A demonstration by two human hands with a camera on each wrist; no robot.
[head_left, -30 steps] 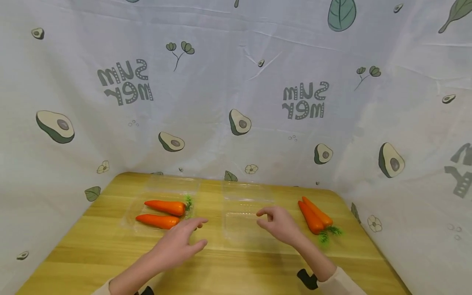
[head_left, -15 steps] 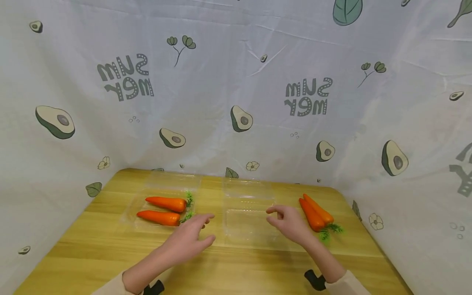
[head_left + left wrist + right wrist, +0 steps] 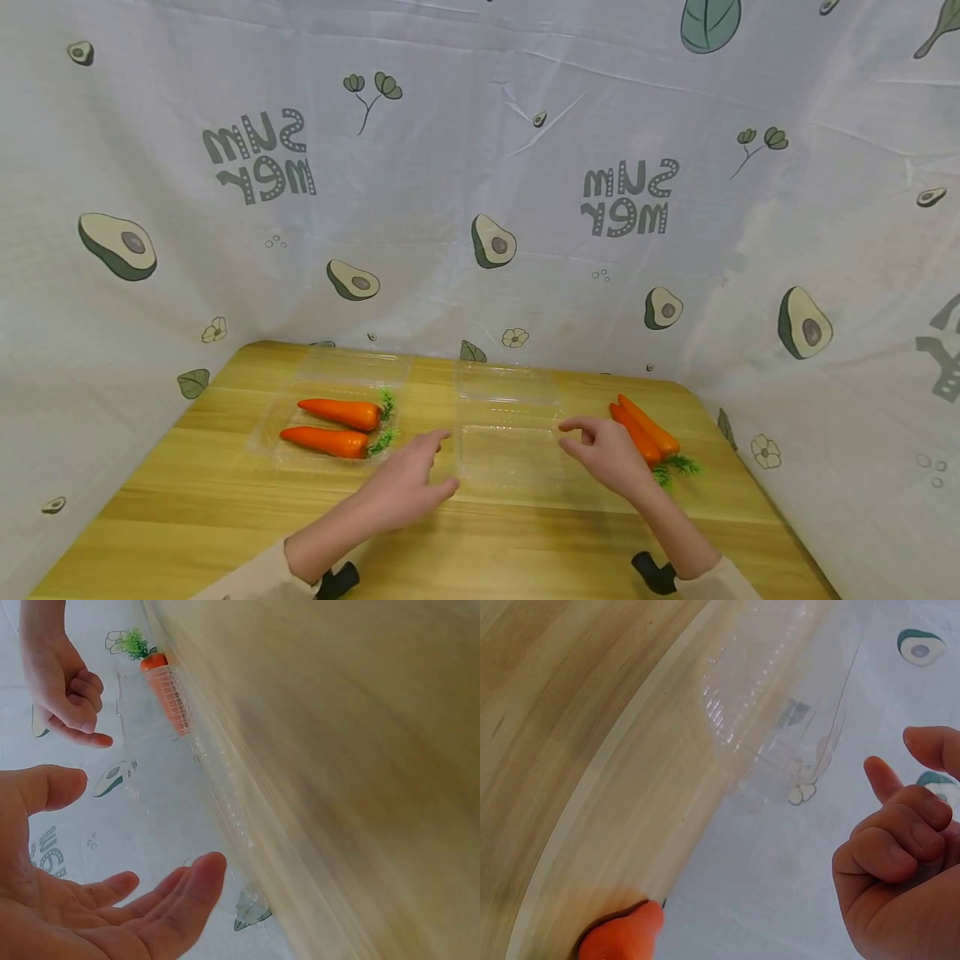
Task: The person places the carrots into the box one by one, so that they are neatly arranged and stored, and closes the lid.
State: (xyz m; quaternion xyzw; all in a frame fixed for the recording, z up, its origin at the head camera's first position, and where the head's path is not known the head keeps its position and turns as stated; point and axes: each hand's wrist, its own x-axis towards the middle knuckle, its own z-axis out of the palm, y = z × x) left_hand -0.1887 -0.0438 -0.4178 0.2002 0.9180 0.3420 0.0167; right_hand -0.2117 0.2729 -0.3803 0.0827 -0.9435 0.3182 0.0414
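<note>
My left hand (image 3: pixel 401 487) hovers at the near left side of a clear plastic container (image 3: pixel 510 454), thumb and fingers spread, holding nothing. Beyond that container's right side is my right hand (image 3: pixel 609 457), also holding nothing. In the right wrist view, its (image 3: pixel 904 862) thumb and index finger are apart and the other fingers curl loosely. The middle container has its lid (image 3: pixel 506 384) laid back and nothing inside. Two orange carrots (image 3: pixel 651 423) with green tops lie on the right, partly behind my right hand. One carrot (image 3: pixel 622 937) shows at the right wrist view's bottom.
A second clear container (image 3: pixel 262 433) stands open on the left, holding two carrots (image 3: pixel 341 412) (image 3: pixel 326 442) with green tops. The wooden table (image 3: pixel 247 500) meets a white printed curtain (image 3: pixel 420 208) at the back and sides.
Both hands have moved to the right. My left hand has come away from the left container's carrots to the middle container's side; my right hand now partly covers the right carrots.
</note>
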